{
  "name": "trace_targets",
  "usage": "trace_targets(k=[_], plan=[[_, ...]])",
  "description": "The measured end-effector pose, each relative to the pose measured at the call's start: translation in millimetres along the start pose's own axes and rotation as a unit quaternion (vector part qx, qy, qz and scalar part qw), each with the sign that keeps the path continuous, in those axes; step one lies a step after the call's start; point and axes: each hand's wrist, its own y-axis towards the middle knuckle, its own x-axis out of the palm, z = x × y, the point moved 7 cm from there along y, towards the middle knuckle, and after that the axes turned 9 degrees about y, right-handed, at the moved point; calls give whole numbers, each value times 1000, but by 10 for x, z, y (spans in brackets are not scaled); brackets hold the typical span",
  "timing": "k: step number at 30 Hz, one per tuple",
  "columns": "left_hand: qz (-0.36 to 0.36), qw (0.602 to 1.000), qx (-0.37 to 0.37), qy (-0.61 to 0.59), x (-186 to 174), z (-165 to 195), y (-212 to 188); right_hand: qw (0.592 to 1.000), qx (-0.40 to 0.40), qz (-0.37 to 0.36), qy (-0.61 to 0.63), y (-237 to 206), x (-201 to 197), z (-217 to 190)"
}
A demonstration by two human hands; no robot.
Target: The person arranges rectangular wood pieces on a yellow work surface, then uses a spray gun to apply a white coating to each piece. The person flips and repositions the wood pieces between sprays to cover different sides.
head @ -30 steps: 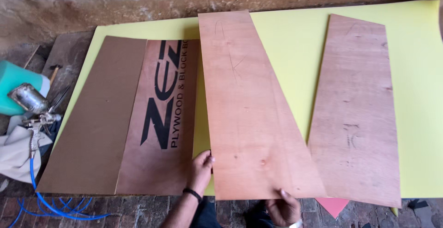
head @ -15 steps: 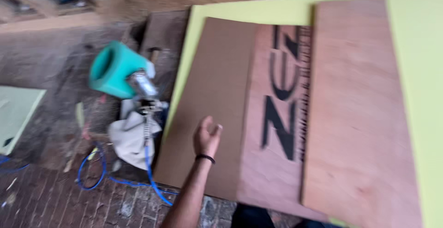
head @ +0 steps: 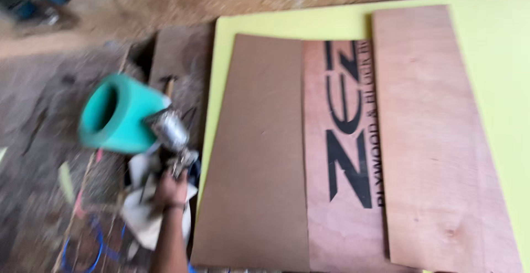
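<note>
The floor here is rough brick and dirt, and on it lies a yellow sheet [head: 342, 22] carrying three flat boards: a plain brown board [head: 256, 157] at its left edge, a printed plywood panel [head: 342, 218] in the middle, and a pale plywood panel [head: 436, 140] overlapping it on the right. Off the sheet's left edge, your left hand [head: 171, 189] closes around the handle of the spray gun [head: 168, 135], which lies on a white rag [head: 146, 218] beside a teal cup [head: 113, 113]. Your right hand is out of view. The picture is blurred, so I cannot tell how firm your grip is. A blue hose [head: 83, 253] loops on the floor near your forearm; as I judge it, lifting the gun could snag that hose or drag the rag. A careless swing could knock over the cup or scuff the brown board's near corner.
</note>
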Motion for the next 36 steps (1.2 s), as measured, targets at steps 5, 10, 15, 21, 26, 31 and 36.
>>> trace_targets(k=[5,10,15,21,26,31,36], plan=[[30,993,62,-95,-432,584,-782,970,-218,-90,-53,-679,325,-1222],[-23,929,204,-308,-629,1743,-1838,912,-346,-216,-51,-1424,1446,-2532],[-23,897,208,-391,-774,2214,-2421,868,-389,-309,-5,-1710,2004,-2949],[24,861,212,-462,-919,2434,-2911,794,-382,-447,156,-1827,2506,-3082],[-48,844,185,-501,-827,2596,-3187,788,-442,-411,125,-1747,2618,-3117],[-186,788,299,-505,-929,2611,-3196,849,-288,-382,223,-1578,2541,-3066],[218,919,312,-98,-1361,2150,-2494,874,-347,-306,149,-1452,2178,-3200]])
